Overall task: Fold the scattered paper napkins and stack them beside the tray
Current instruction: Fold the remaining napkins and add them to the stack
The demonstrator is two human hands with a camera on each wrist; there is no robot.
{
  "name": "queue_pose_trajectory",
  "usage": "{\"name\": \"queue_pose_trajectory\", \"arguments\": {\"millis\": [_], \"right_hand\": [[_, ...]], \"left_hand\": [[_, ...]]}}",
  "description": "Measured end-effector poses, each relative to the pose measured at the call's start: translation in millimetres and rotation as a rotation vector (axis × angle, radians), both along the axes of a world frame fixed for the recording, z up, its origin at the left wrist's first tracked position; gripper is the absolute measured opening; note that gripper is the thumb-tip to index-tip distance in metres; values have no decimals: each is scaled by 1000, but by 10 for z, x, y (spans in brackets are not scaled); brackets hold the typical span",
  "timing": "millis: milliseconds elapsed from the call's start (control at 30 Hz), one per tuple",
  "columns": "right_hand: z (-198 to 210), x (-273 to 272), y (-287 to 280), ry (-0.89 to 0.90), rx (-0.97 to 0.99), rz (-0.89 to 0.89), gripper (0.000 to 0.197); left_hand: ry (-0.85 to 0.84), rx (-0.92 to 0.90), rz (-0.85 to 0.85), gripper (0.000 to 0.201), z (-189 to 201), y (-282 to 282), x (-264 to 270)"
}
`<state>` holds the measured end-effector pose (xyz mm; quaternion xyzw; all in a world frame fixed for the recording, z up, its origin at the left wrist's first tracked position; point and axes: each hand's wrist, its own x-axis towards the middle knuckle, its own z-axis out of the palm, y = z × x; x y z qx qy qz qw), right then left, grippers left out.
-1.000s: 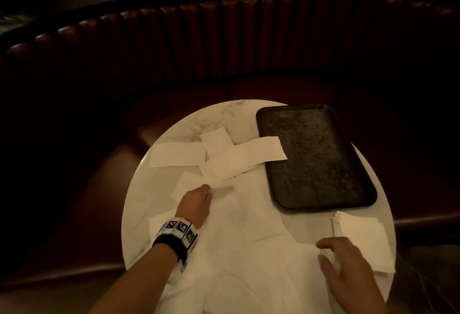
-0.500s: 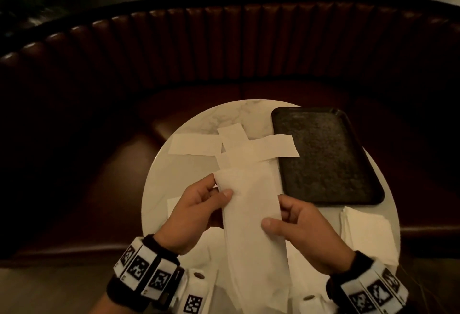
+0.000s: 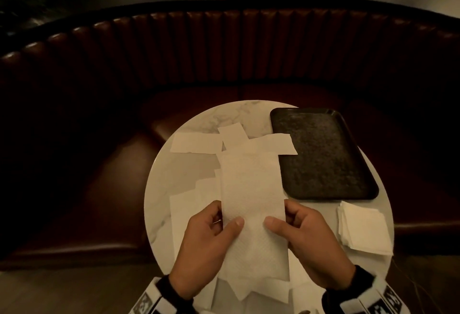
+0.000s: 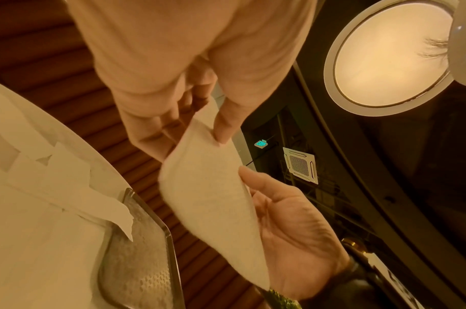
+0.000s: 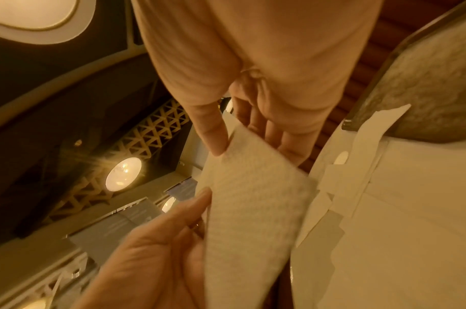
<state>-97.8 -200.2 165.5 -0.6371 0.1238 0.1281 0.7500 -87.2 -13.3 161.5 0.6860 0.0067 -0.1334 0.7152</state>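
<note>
A long white napkin strip (image 3: 251, 189) is held up over the round marble table (image 3: 164, 184). My left hand (image 3: 221, 224) pinches its left edge, thumb on top. My right hand (image 3: 281, 219) pinches the right edge the same way. In the left wrist view the left hand (image 4: 192, 142) grips the napkin (image 4: 208, 198) between thumb and fingers. The right wrist view shows the right hand (image 5: 253, 150) pinching the napkin (image 5: 253, 198). A stack of folded napkins (image 3: 363, 229) lies in front of the dark tray (image 3: 321, 154).
Loose unfolded napkins lie at the table's far side (image 3: 196, 142) (image 3: 271, 143), one overlapping the tray's left rim, with more under my hands (image 3: 189, 204). A curved brown leather bench (image 3: 224, 47) wraps around the table.
A second ago my left hand reached for a napkin on the table and my right was near the stack. Both hands have lifted the strip and now pinch its two edges evenly.
</note>
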Motion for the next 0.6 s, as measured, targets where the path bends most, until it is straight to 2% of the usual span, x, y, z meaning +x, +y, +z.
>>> {"name": "queue_pose_trajectory", "arguments": {"millis": [100, 200, 333, 467, 533, 600], "right_hand": [[18, -4, 34, -9, 39, -86, 30], [15, -16, 61, -58, -1, -131, 33], [29, -7, 50, -114, -44, -146, 23], [61, 23, -19, -197, -111, -97, 38], [78, 34, -55, -196, -86, -92, 41], [97, 42, -91, -165, -27, -112, 38]], "left_hand": [[-12, -4, 79, 18, 12, 11, 27], [-69, -5, 133, 24, 8, -14, 42], [-185, 27, 92, 16, 21, -23, 48], [-312, 45, 65, 32, 79, 12, 116], [-369, 43, 63, 40, 75, 38, 164], [-408, 54, 44, 39, 51, 72, 214]]}}
